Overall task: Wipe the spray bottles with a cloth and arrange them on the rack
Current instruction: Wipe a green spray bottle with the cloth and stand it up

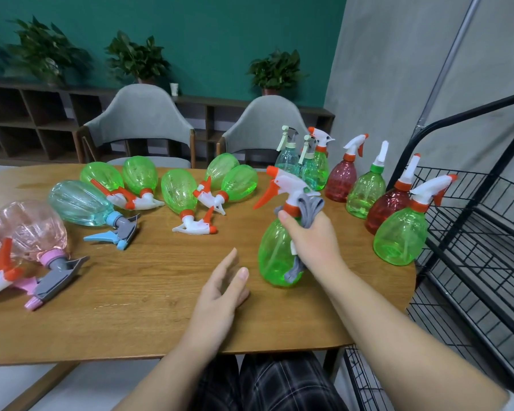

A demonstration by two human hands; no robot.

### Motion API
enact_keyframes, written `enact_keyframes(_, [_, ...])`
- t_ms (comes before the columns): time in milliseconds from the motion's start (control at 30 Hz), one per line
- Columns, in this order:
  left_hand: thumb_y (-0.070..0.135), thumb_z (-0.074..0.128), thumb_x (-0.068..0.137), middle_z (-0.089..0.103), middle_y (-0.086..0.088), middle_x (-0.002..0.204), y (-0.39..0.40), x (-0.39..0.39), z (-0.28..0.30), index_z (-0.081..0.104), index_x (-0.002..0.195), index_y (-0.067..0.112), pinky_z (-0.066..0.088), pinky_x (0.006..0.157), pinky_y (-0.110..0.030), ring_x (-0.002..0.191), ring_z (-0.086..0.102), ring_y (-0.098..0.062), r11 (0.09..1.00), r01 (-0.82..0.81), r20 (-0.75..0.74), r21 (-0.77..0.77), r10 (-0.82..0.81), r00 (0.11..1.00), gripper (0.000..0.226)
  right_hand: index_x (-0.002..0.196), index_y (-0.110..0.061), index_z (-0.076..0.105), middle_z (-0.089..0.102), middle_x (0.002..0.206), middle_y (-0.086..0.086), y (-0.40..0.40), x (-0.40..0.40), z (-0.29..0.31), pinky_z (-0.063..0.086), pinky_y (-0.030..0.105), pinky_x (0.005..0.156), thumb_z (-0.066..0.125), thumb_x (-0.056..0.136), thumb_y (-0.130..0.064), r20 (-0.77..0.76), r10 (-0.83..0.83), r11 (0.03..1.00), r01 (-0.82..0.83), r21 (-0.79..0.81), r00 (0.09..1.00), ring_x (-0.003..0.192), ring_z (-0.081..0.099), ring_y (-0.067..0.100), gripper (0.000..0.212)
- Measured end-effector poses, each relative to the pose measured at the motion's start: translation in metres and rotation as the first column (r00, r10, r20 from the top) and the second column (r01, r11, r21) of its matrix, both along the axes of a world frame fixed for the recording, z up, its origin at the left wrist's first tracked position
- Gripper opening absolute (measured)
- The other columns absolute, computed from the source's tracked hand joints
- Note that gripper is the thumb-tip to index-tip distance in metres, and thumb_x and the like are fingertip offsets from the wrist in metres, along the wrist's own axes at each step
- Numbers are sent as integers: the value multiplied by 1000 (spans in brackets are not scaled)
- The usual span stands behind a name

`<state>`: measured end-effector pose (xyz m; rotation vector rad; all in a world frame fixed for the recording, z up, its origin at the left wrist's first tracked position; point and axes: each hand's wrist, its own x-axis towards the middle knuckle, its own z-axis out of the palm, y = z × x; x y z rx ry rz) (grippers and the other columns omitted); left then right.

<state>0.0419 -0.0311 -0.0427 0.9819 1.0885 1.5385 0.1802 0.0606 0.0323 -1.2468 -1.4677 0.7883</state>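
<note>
One green spray bottle (275, 256) is in play: a clear, ribbed, bulb-shaped body under an orange collar and a white spray head with an orange trigger and nozzle tip. It is upright with a slight tilt, its long axis running near vertical, base near the wooden table (137, 315) and nozzle pointing left and slightly away from the person. The right hand (312, 241) grips its neck and shoulder, fingers curled round it together with a grey cloth (307, 209) that bunches above the knuckles and trails down the bottle's side. The left hand (220, 295) hangs just left of the bottle, fingers relaxed and straight, holding nothing. Upright bottles stand behind near the black wire rack (469, 232); others lie on their sides further left.
</note>
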Motion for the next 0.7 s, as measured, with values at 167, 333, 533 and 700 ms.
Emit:
enact_keyframes(167, [32, 58, 83, 58, 3, 133, 1, 0, -1, 59, 117, 36, 50, 98, -32, 120, 57, -8, 999, -47, 21, -17, 47, 999, 35, 79, -9, 55, 55, 71, 4, 32, 34, -5, 33, 30, 54, 64, 91, -32, 131, -224, 974, 222, 34, 966, 61, 48, 15, 27])
enact_keyframes(333, [18, 54, 95, 63, 0, 125, 2, 0, -1, 61, 115, 31, 50, 99, -35, 120, 59, -13, 997, -70, 11, -23, 71, 997, 25, 83, -13, 51, 57, 82, 7, 61, 65, -6, 38, 30, 66, 59, 94, -19, 367, -357, 932, 300, 205, 859, 72, 50, 24, 14])
enact_keyframes(533, [16, 51, 97, 64, -3, 124, 3, 0, 0, 61, 117, 26, 50, 95, -32, 118, 60, -14, 996, -75, 18, -45, 76, 997, 25, 89, -12, 50, 55, 91, 4, 78, 74, -7, 47, 39, 77, 64, 84, -5, 633, -341, 937, 198, 287, 695, 87, 55, 24, 17])
enact_keyframes(700, [12, 50, 97, 65, -5, 121, 3, 2, 2, 61, 115, 24, 51, 95, -33, 116, 62, -15, 996, -81, 24, -44, 82, 996, 24, 108, -15, 53, 46, 104, 0, 62, 60, -32, 42, 30, 77, 63, 85, -6, 874, -196, 971, -36, 236, 445, 99, 49, 20, 27])
